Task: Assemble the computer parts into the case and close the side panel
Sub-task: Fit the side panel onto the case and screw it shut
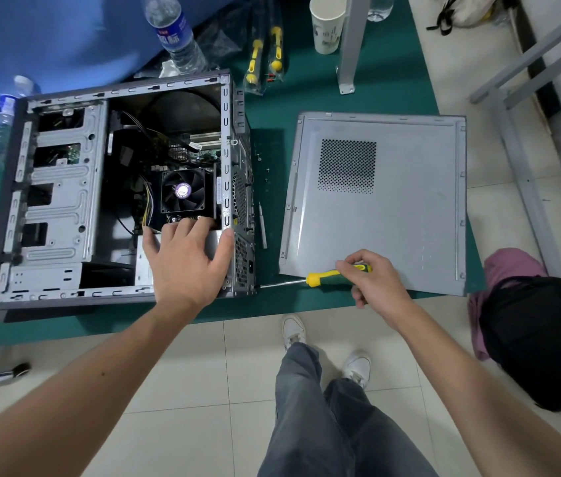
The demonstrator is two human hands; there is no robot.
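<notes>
1. Case (62, 201) lying on its side on the green surface (358, 84), open face up; motherboard and a black cooler fan (183, 191) already seated inside, with cables run to the board.
2. Power supply (215, 241) sitting in the near right corner of the case, mostly hidden under the left hand; whether fully screwed down, cannot tell.
3. Left hand (182, 259) spread flat with fingers apart, pressing on the power supply, thumb out to the rear wall of the case.
4. Right hand (372, 282) curled around the yellow-and-green handle of a screwdriver (323, 277), shaft pointing left with its tip at the rear wall near the lower corner; judged as fastening the power supply from outside.
5. Side panel (385, 208) still off, lying flat on the surface to the right of the case, inner face up, well apart from the opening.
6. A few small screws (260, 163) lying loose on the surface between case and panel, beside a thin grey tool (262, 225); suggests more fastening to come.
7. Two more yellow-handled screwdrivers (265, 56) in plastic sleeves lying behind the case, untouched.
8. Judged more than halfway: main parts in place; left to do: finishing the screws, fitting the panel and securing it.
</notes>
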